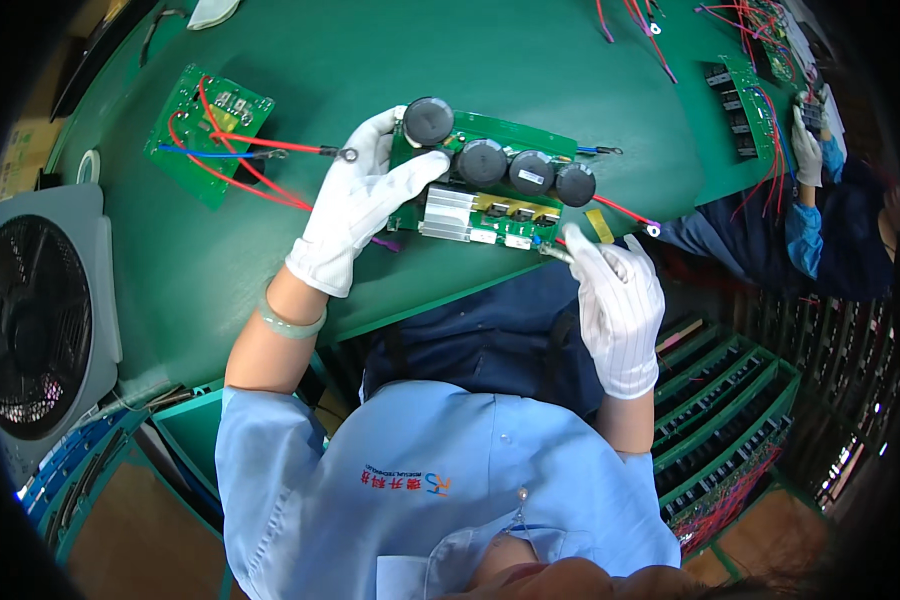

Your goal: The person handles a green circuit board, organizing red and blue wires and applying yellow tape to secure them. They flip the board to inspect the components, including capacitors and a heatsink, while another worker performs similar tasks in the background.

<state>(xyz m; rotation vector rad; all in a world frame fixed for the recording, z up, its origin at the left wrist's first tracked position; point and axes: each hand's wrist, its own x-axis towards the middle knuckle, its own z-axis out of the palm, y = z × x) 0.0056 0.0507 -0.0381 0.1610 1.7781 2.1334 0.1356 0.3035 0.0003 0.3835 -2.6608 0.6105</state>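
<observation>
Above the green work table, my gloved left hand (355, 205) is closed on the left end of a green circuit board (525, 130), with its thumb on the upper face. The board carries several large black round capacitors (482, 162), a silver finned heat sink (448, 214) and a row of small black parts on yellow pieces. Ring-ended blue and red wires stick out on its right. At the lower right corner of the board, my gloved right hand (618, 310) is closed, fingertips pinched around something thin and pale that I cannot make out.
Another circuit board (210, 135) with red and blue wires lies on the table (300, 60) at the left. A grey fan (45, 300) stands at the far left. At the right, a co-worker's gloved hand (807, 150) is near more wired boards. Green racks (735, 400) stand lower right.
</observation>
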